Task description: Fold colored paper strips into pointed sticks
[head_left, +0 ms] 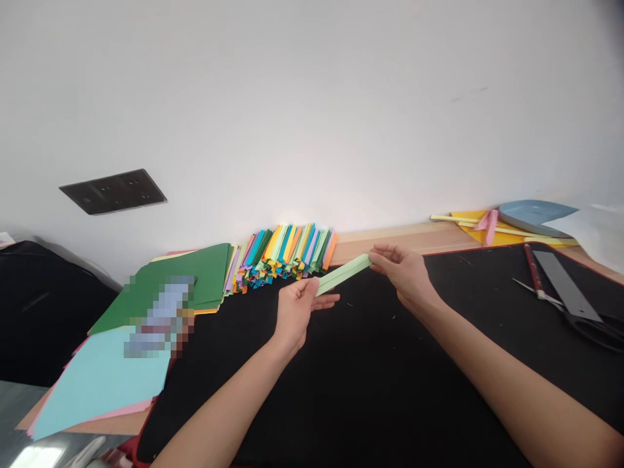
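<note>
Both hands are busy from where I stand: the left hand (295, 311) pinches the nearer end of a pale green folded paper strip (344, 275) between thumb and fingers, some fingers reaching out below it, while the right hand (403, 270) pinches the farther end, so the strip slants upward to the right, a lengthwise crease showing. Behind them rises a plain pale wall (312, 117), and against it runs a wooden bench (390, 242), mostly covered by a black mat (365, 377) with red edging. On the left lie overlapping sheets, dark green paper (209, 273) toward the back and light blue paper (97, 383) nearer, with something blurred out across them. Just beside the green sheets, by the wall, a heap of folded strips (287, 250) shows many colours. In the far right corner a blue tray (529, 212) overlaps yellow paper (465, 217). A dark socket plate (114, 192) sits on the wall at left. On the mat's right side lie a flat grey ruler-like piece (565, 286), black looped handles (592, 331) and a slim red tool (534, 273). Smallest are some pale specks on the mat.
</note>
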